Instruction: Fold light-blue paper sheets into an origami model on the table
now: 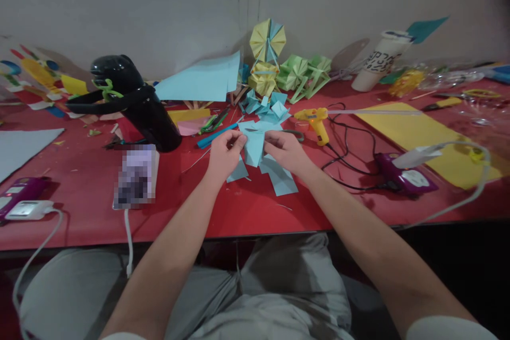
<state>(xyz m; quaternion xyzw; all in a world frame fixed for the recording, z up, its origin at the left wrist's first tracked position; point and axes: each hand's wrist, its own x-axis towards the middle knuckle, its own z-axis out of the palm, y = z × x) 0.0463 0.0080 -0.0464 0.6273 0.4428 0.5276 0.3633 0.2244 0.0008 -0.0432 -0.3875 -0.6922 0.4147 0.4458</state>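
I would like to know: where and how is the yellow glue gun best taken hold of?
The yellow glue gun is probably best gripped by its handle, coming from the person's side: the handle points that way, while the nozzle points left and a pale rod extends rightward from the back.

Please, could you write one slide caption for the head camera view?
Left hand and right hand hold a light-blue paper piece over a red table, near a yellow glue gun.
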